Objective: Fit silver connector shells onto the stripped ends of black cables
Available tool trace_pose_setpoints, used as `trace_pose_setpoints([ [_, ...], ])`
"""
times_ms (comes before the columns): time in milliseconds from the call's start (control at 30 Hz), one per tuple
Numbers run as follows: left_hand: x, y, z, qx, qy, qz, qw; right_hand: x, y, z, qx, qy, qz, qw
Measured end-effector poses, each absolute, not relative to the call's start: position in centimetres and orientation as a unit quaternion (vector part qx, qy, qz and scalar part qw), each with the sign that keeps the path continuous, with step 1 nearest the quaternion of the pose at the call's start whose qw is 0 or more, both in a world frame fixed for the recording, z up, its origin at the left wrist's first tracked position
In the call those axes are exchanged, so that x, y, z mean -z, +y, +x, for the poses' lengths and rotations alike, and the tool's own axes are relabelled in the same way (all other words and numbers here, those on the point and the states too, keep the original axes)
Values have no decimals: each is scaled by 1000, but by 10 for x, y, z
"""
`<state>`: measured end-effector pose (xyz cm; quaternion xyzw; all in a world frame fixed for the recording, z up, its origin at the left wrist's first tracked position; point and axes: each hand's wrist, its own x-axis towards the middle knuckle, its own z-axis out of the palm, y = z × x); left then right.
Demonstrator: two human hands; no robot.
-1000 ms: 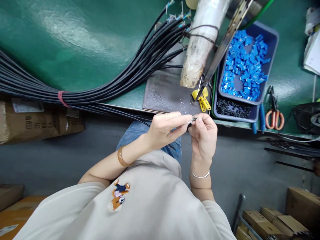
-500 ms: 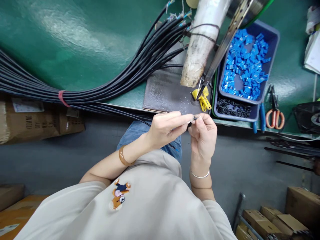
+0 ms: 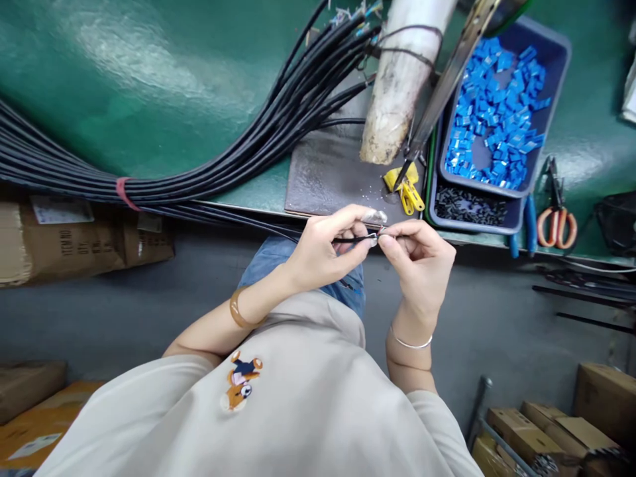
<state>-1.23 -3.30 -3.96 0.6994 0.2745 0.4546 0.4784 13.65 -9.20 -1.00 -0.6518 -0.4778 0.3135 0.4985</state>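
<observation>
A black cable [image 3: 355, 239] runs into my left hand [image 3: 330, 248], which holds it close to its end, just off the bench's front edge. Its index finger is raised off the cable and seems wrapped in something silvery at the tip. At the cable's stripped end, thin wires show between the two hands. My right hand [image 3: 420, 262] pinches these fine wires [image 3: 382, 231] between thumb and index finger. Beyond the hands, a yellow tool [image 3: 408, 189] lies on a dark plate [image 3: 328, 179].
A bundle of black cables [image 3: 199, 189], tied with a red band [image 3: 125, 193], crosses the green bench [image 3: 199, 79]. To the right are a tray [image 3: 559, 73] of blue parts, a tray of small black pieces [image 3: 470, 205] and orange-handled pliers [image 3: 557, 225]. A white tube [image 3: 397, 93] hangs over the plate.
My hands have moved apart slightly, the right one to the right. My left index finger has lifted, so the cable and its wires now show. The view has shifted a little.
</observation>
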Motion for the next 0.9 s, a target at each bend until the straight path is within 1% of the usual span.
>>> trace_pose_setpoints([
  [100, 40, -33, -15, -441, 269, 682, 517, 4, -94, 141, -320, -488, -657, 478],
  [300, 40, -35, -21, -419, 286, 690, 517, -3, -94, 142, -356, -498, -637, 468],
  [433, 39, -37, -23, -398, 308, 677, 538, -4, -93, 141, -343, -504, -646, 460],
  [533, 34, -37, -24, -379, 307, 640, 594, -6, -95, 140, -308, -506, -655, 469],
  [700, 25, -30, -28, -335, 300, 575, 684, -6, -99, 138, -192, -500, -677, 505],
  [900, 19, -26, -27, -313, 269, 520, 748, -4, -97, 137, -146, -558, -657, 485],
])
